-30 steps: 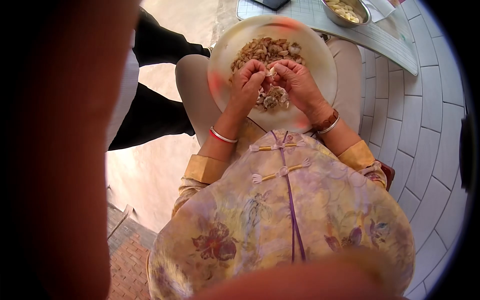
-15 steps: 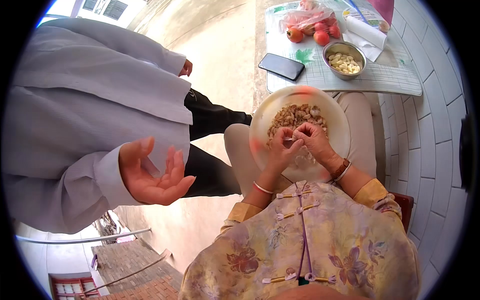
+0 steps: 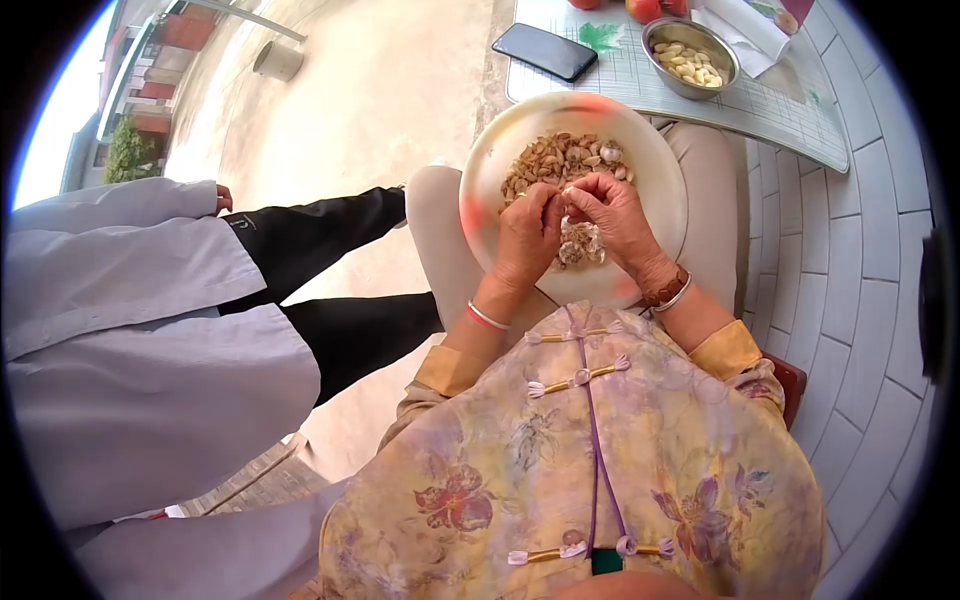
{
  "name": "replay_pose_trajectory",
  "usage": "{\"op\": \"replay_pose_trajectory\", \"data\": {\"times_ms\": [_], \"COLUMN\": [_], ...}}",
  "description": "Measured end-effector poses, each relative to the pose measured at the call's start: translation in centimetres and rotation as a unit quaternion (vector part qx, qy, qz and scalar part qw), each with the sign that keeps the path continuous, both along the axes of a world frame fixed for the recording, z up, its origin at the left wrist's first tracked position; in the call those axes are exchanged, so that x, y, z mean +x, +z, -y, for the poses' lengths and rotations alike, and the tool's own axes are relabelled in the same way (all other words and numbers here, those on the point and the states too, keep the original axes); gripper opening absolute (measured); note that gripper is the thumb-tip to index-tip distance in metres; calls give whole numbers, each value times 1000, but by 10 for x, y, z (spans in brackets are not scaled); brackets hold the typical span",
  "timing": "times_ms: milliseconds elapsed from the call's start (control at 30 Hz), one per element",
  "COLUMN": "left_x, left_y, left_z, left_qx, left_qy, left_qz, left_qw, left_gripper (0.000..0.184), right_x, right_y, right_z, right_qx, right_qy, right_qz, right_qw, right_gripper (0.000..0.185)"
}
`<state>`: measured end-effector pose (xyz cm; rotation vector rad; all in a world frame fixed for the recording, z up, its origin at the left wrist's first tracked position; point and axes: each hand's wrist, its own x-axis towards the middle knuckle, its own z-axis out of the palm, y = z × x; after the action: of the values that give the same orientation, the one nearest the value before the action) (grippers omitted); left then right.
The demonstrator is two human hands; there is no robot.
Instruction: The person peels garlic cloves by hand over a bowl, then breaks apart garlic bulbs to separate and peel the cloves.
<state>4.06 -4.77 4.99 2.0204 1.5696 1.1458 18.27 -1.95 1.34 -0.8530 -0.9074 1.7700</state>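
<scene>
Through the head camera I see the co-worker's pale shirt (image 3: 150, 390) filling the left side; the open palm shown in the previous frame is gone from there. The table (image 3: 800, 115) now sits higher in my view, its red fruit (image 3: 643, 9) cut by the top edge. On the lap, the wide dish (image 3: 478, 190) holds unpeeled garlic (image 3: 560, 160). The metal bowl (image 3: 705, 93) of peeled cloves (image 3: 688, 65) stands on the table near the phone (image 3: 545, 50). Over the dish, my wearer's right hand (image 3: 622, 220) still pinches a small pale piece (image 3: 568, 190); the left hand's (image 3: 527, 228) fingertips are together beside it, their grip on it unclear to me.
</scene>
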Motion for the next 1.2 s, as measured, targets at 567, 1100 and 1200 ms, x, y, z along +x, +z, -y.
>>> {"op": "replay_pose_trajectory", "data": {"times_ms": [567, 1100, 1200], "left_x": [-4, -10, -10], "left_y": [-24, -39, -31], "left_z": [-4, -10, -9], "left_qx": [47, -153, -222], "left_qy": [-53, 4, 6], "left_qz": [-36, 339, 451], "left_qw": [997, 928, 864], "left_gripper": [17, 5, 4], "right_x": [1, -5, -5], "right_y": [-5, -7, -5], "right_z": [3, 4, 5], "right_qx": [40, 35, 35], "right_qy": [-19, -60, -58], "right_qz": [61, 70, 73], "right_qw": [997, 995, 995], "right_gripper": [13, 12, 12]}}
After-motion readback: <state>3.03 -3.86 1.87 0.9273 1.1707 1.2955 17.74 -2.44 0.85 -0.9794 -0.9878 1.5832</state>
